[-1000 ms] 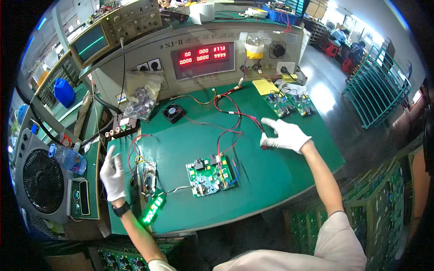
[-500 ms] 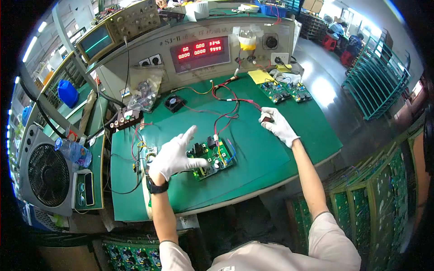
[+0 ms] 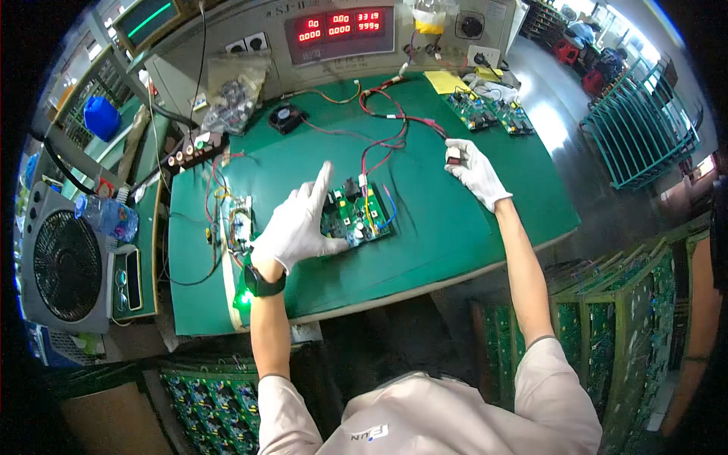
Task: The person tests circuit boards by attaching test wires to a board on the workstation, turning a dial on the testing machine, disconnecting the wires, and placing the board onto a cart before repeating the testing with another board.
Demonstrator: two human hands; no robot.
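Note:
My left hand (image 3: 296,227), in a white glove, is open with fingers stretched and thumb apart. It hovers over or touches the left side of a green circuit board (image 3: 356,216); contact is hard to judge. Red, yellow and blue wires run into this board. My gloved right hand (image 3: 478,176) is closed on a small dark red block (image 3: 453,156), possibly a switch, near the end of the red cable (image 3: 428,123). Beside my left wrist, a small board (image 3: 240,220) with wires lies at the bench's left edge, and a green light (image 3: 244,297) glows below it.
A test panel with a red digital display (image 3: 341,27) stands behind the green mat (image 3: 311,152). A small black fan (image 3: 286,118), a bag of parts (image 3: 236,98) and two circuit boards (image 3: 474,111) lie toward the back. Racks of boards (image 3: 599,326) stand at the lower right.
The view has tilted downward. My left hand remains spread beside the board, and the right still holds the block. A green light now shows by my left wrist; the top-right reading fell slightly.

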